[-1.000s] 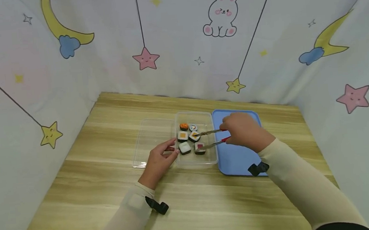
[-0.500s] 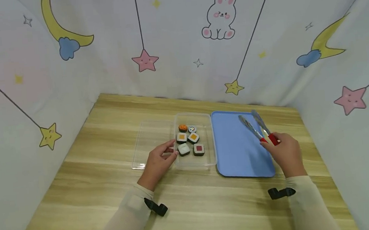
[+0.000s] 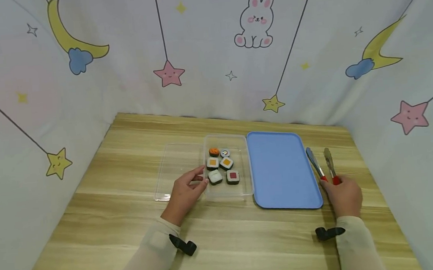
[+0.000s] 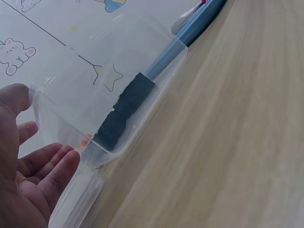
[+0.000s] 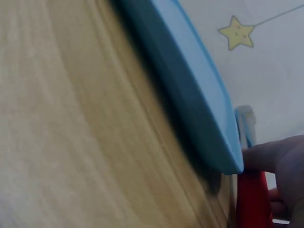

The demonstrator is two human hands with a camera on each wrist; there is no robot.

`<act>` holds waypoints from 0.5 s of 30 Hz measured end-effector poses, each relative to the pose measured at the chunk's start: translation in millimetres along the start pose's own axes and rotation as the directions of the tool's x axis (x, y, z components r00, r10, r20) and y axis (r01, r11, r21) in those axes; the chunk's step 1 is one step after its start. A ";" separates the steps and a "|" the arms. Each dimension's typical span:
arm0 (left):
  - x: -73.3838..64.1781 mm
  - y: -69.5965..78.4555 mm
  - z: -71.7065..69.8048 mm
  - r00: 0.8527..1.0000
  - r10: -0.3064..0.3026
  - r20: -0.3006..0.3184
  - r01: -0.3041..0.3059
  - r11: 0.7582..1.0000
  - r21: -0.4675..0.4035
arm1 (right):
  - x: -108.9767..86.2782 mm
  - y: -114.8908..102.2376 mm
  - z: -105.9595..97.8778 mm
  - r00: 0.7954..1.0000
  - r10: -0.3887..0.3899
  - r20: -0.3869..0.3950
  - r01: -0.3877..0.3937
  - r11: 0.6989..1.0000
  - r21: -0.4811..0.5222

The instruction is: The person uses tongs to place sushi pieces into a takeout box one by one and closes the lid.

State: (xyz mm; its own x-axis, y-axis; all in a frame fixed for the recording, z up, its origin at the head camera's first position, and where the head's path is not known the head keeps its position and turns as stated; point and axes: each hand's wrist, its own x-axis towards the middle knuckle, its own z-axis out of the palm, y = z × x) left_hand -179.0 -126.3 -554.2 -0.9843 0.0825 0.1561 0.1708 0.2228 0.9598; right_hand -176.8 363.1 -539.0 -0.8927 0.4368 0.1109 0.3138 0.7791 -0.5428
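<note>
My left hand (image 3: 184,192) touches the left wall of a clear plastic container (image 3: 243,190) with its fingertips, the fingers only loosely bent. Inside the container lie several toy sushi pieces, among them one with an orange top (image 3: 214,152), one with a red centre (image 3: 233,176) and a plain white-topped one (image 3: 215,177). At the right, my right hand (image 3: 345,197) grips metal tongs by their red handle (image 5: 251,199). The tongs (image 3: 329,162) are low at the table beside the blue tray's right edge, their arms spread with nothing between the tips.
The blue tray (image 3: 282,170) lies flat just right of the container. A clear lid (image 3: 173,168) lies on the wooden table (image 3: 248,242) left of the container, partly behind my left hand. A printed white curtain (image 3: 206,97) closes off the back and sides.
My right hand has carried the tongs from above the sushi across the tray to the table on its right, lowering them. The left hand stays at the container.
</note>
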 end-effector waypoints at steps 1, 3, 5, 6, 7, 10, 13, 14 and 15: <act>0.0 0.4 0.2 1.000 0.002 -0.001 -0.002 1.000 -0.003 | 0.1 0.8 1.9 1.000 -0.005 -0.014 0.005 1.000 -0.006; 0.2 0.6 0.6 1.000 0.005 -0.005 -0.005 1.000 -0.009 | 0.6 1.6 4.7 1.000 -0.006 -0.030 0.006 1.000 -0.015; -0.1 1.2 0.6 1.000 0.006 -0.008 -0.006 1.000 -0.016 | 0.6 0.3 5.8 0.999 0.006 -0.032 -0.007 0.999 -0.039; -0.4 1.4 0.5 1.000 0.006 -0.010 -0.006 1.000 -0.017 | 0.0 -1.5 5.5 0.999 0.015 -0.032 -0.016 0.998 -0.053; -0.7 1.2 0.4 1.000 0.006 -0.014 -0.006 1.000 -0.012 | -1.3 -4.4 4.6 0.999 0.028 -0.029 -0.029 0.998 -0.058; -2.2 2.3 -3.2 0.999 0.008 -0.038 -0.009 1.000 -0.007 | -11.2 -21.7 -1.1 0.996 0.016 -0.082 -0.016 1.000 -0.004; -1.6 2.7 -14.3 0.995 0.015 -0.103 -0.013 1.000 0.021 | -31.3 -56.1 -4.4 0.960 -0.157 -0.234 0.197 0.968 0.158; -0.9 2.8 -20.1 0.991 0.020 -0.132 -0.017 0.999 0.029 | -40.6 -70.8 -3.8 0.928 -0.244 -0.283 0.305 0.931 0.198; -0.3 3.4 -26.4 0.986 0.022 -0.166 -0.016 0.999 0.039 | -50.9 -87.0 -2.1 0.884 -0.339 -0.321 0.420 0.879 0.226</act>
State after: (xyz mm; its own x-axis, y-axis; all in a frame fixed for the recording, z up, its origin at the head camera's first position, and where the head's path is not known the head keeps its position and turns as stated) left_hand -179.3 -151.2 -544.8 -0.9741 -0.0746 0.2134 0.1877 0.2592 0.9474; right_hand -158.0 274.1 -495.7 -0.7918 0.2661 0.5497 -0.1719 0.7665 -0.6188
